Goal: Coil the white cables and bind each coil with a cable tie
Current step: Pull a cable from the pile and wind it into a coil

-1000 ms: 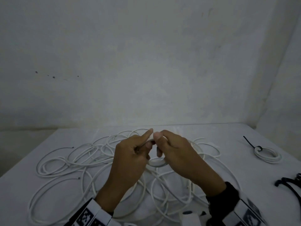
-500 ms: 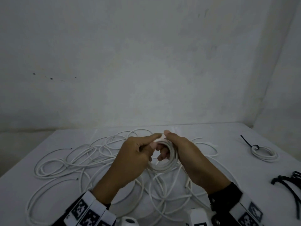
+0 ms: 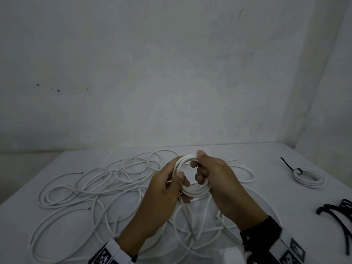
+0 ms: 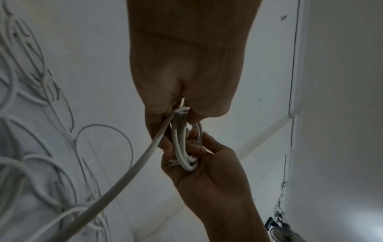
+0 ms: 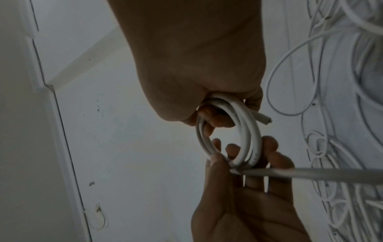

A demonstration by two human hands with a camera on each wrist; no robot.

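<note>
While both hands hold the small white cable coil (image 3: 192, 189) upright above the tabletop's (image 3: 247, 153) middle, left hand (image 3: 163, 193) and right hand (image 3: 215, 178) pinch opposite sides, its tail (image 4: 132, 168) trailing toward the near edge.

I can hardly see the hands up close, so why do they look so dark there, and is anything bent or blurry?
Left wrist view: the left hand is a dark shape against the bright wall, and the near cable strand looks soft. Right wrist view: the right hand is shadowed too, but the coil stays clear. Head view: dim, even light, and the table edge curves from the wide lens.
</note>
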